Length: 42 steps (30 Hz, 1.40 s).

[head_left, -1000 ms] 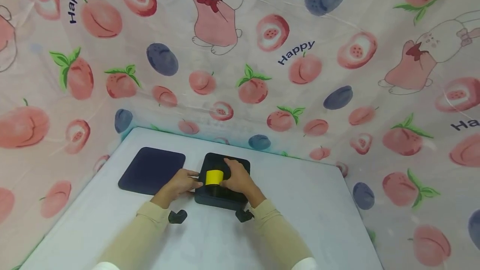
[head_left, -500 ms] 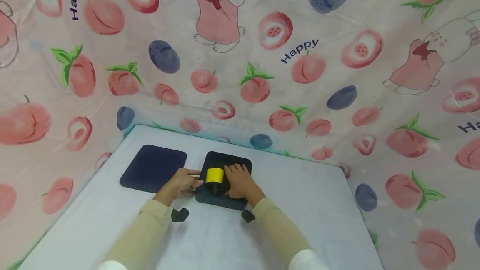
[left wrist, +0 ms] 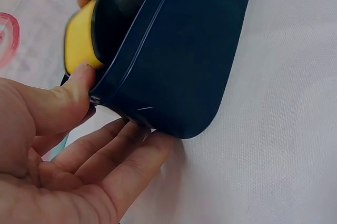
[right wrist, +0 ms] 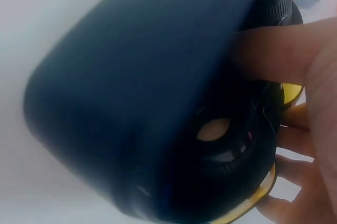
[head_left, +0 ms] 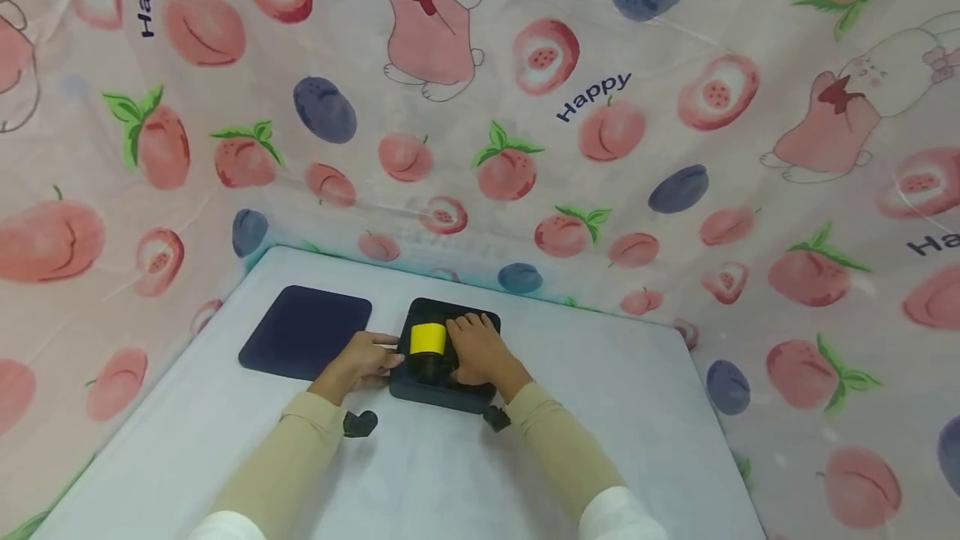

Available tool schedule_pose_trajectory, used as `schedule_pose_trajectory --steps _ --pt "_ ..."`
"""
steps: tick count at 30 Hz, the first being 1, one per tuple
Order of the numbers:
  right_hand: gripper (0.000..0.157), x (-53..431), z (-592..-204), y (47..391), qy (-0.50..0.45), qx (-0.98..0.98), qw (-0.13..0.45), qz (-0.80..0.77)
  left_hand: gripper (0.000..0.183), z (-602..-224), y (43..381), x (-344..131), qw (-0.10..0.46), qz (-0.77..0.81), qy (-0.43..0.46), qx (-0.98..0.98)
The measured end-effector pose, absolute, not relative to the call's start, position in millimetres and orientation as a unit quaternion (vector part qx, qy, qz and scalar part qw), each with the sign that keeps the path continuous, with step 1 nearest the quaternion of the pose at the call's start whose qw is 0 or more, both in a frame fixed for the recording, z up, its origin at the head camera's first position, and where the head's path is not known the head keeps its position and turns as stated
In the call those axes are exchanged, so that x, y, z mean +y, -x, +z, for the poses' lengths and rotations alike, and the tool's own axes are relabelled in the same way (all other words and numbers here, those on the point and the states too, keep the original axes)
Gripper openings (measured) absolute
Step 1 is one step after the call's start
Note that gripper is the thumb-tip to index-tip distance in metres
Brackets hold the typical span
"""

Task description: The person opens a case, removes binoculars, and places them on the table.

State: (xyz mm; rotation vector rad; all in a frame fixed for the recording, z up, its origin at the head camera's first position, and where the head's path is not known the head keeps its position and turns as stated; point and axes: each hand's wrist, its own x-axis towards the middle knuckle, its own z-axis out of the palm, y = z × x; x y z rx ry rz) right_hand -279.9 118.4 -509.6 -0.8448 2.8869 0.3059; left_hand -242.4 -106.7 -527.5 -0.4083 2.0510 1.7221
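Black binoculars with yellow bands (head_left: pixel 427 339) lie in a dark navy box (head_left: pixel 442 397), also seen in both wrist views. My right hand (head_left: pixel 480 354) grips the binoculars from the right side, its thumb (right wrist: pixel 279 50) reaching over the near part by the eyepieces. In the right wrist view a round eyepiece (right wrist: pixel 231 150) shows close to the box wall. With the thumb (left wrist: pixel 79 84) at the rim and the fingers along the outer wall, my left hand (head_left: pixel 363 363) holds the left side of the box. Part of the binoculars is hidden under the right hand.
A flat dark navy panel with rounded corners (head_left: pixel 306 332) lies on the white table (head_left: pixel 600 407) to the left of the box. Two small black pieces (head_left: pixel 360 424) show near the wrists. Fruit-patterned sheeting (head_left: pixel 480 107) encloses the table's back and sides.
The right hand has shifted from arched fingers beside the yellow part to lying lower over the binoculars. The yellow part sits slightly farther back in the box. The left hand stays at the box side.
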Motion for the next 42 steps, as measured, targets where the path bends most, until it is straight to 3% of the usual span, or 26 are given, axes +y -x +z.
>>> schedule_pose_trajectory --steps 22,42 --pt "0.098 148 -468 280 0.276 0.956 0.051 0.086 0.06 -534 243 -108 0.22 0.632 0.14 0.73" --pt "0.094 198 -458 279 0.253 0.963 0.044 0.077 0.06 -533 246 -108 0.218 0.638 0.128 0.727"
